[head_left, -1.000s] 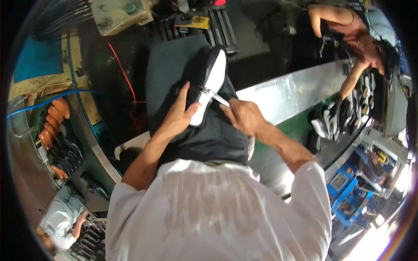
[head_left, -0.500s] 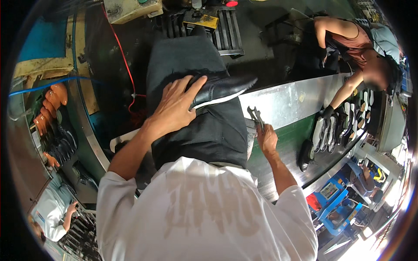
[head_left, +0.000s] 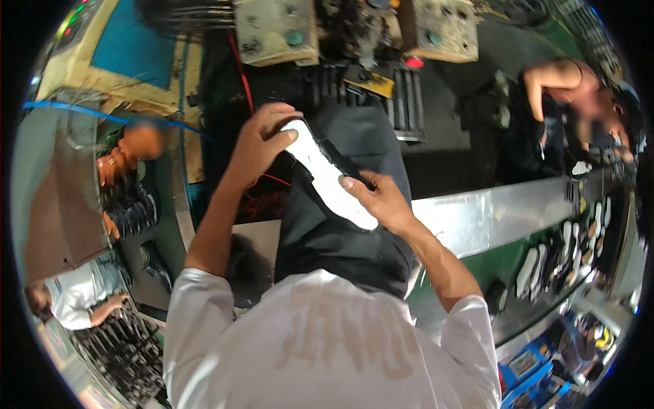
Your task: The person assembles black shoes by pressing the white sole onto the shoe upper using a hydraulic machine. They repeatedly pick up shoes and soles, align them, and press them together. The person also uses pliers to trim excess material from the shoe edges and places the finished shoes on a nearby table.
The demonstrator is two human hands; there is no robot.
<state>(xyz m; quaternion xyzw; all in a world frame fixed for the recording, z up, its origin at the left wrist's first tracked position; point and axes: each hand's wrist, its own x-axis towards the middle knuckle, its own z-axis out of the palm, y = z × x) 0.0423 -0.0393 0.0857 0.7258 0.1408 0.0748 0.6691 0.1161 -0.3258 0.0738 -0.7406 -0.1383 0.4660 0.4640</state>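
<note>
A black shoe with a white sole is held over my lap, its sole turned up toward me. My left hand grips its far end, with the thumb laid on the sole. Around the nearer part closes my right hand, thumb pressed on the sole and fingers behind the dark upper. Black cloth covers my legs beneath the shoe. The pincers seen earlier are out of sight now.
Ahead stands a machine with two pale control boxes and a slatted rack. A metal ledge borders a green conveyor carrying several shoes. A co-worker sits right. Black shoes and orange-brown forms line the left.
The shoe has turned from lying on its side to sole up. My right hand no longer shows pincers and now grips the shoe. The view has shifted.
</note>
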